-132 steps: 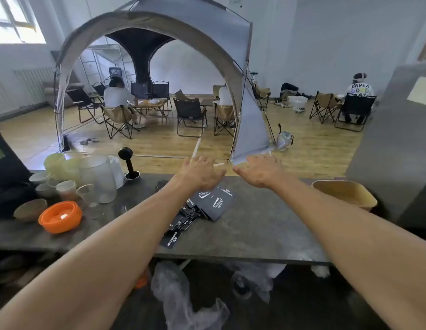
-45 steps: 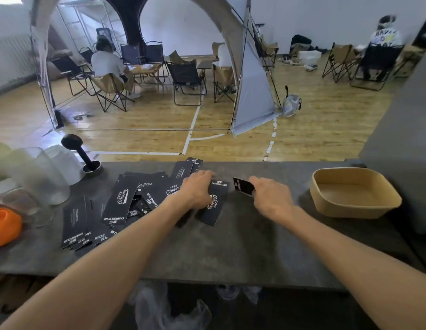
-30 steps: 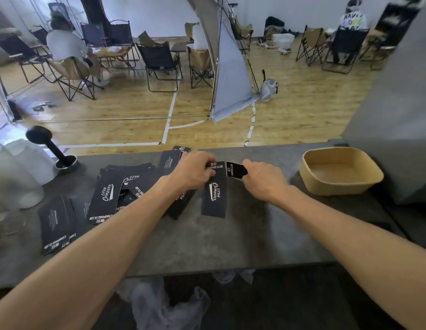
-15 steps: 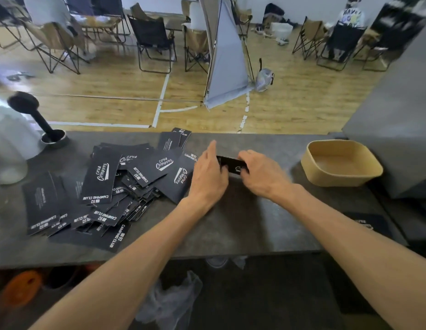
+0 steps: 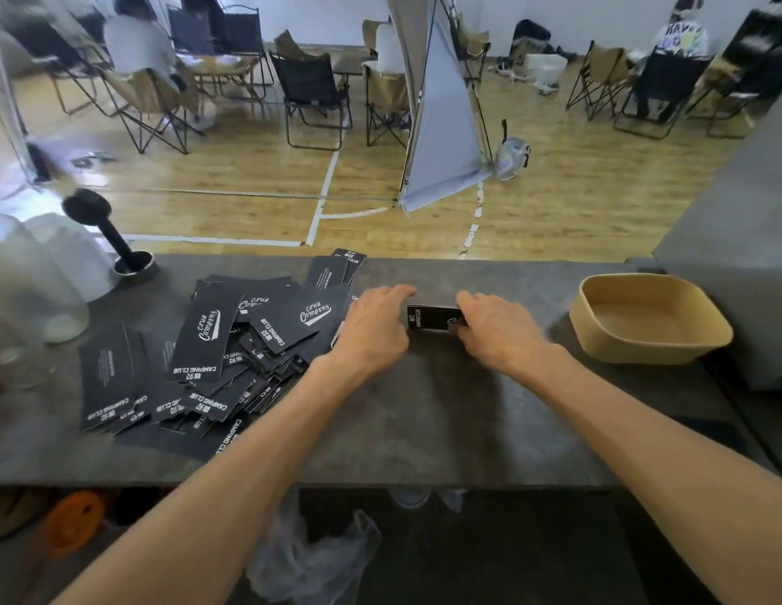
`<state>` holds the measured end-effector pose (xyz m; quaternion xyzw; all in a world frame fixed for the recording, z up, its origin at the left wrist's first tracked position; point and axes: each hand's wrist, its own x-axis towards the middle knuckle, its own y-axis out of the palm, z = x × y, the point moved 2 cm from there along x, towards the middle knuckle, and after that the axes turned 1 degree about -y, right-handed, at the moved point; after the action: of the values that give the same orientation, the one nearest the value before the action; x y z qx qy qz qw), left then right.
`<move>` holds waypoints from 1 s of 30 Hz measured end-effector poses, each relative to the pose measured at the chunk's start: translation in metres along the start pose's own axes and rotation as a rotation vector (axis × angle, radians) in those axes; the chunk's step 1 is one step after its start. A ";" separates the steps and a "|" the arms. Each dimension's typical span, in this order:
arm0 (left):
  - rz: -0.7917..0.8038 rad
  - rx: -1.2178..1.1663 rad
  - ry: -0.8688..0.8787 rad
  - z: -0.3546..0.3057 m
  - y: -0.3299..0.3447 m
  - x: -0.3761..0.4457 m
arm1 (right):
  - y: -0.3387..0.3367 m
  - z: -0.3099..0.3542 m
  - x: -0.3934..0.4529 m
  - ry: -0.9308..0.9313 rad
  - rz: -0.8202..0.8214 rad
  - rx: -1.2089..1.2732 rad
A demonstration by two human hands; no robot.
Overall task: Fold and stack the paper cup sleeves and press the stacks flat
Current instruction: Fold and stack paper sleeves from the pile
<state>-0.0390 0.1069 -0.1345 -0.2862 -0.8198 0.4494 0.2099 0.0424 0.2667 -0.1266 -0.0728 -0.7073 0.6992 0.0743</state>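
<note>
The folded sleeve (image 5: pixel 432 317) lies on the counter (image 5: pixel 424 408) at 3 o'clock of the loose pile (image 5: pixel 218 347), pinched between my left hand (image 5: pixel 371 329) and right hand (image 5: pixel 496 331) to set its crease flat.

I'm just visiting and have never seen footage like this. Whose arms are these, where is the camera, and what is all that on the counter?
No machine here: a person wears a wide-angle camera on the head, so the view looks down their own bare arms. The left hand and right hand hold a small folded black paper cup sleeve between them on the grey stone-look counter. Left of it lies a loose heap of flat black printed sleeves. An empty tan shallow bowl sits to the right.
</note>
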 end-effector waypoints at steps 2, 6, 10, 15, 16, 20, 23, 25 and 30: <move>0.164 0.206 -0.042 0.012 -0.018 0.008 | 0.000 -0.001 0.000 -0.015 -0.001 0.018; 0.333 0.503 -0.054 0.020 -0.041 0.018 | 0.000 -0.003 0.000 -0.036 0.000 0.031; 0.218 0.347 -0.026 0.004 -0.048 0.017 | 0.000 -0.004 -0.001 -0.040 -0.021 0.039; 0.131 -0.152 -0.041 -0.010 -0.061 0.005 | 0.001 -0.004 0.000 -0.046 -0.033 0.057; 0.082 -0.213 -0.044 -0.011 -0.063 0.003 | 0.001 -0.005 0.000 -0.049 -0.032 0.060; -0.066 -0.226 -0.161 0.003 -0.068 0.005 | 0.002 -0.006 0.000 -0.065 -0.032 0.057; -0.062 -0.136 -0.280 0.023 -0.073 0.007 | 0.002 -0.006 -0.001 -0.069 -0.033 0.056; -0.074 -0.142 -0.317 0.029 -0.076 0.005 | 0.001 -0.006 0.000 -0.067 -0.028 0.061; -0.110 -0.554 -0.316 0.020 -0.084 -0.004 | 0.000 -0.008 0.001 -0.076 -0.004 0.073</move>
<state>-0.0714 0.0559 -0.0730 -0.2146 -0.9476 0.2361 0.0182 0.0429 0.2745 -0.1265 -0.0420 -0.6838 0.7267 0.0515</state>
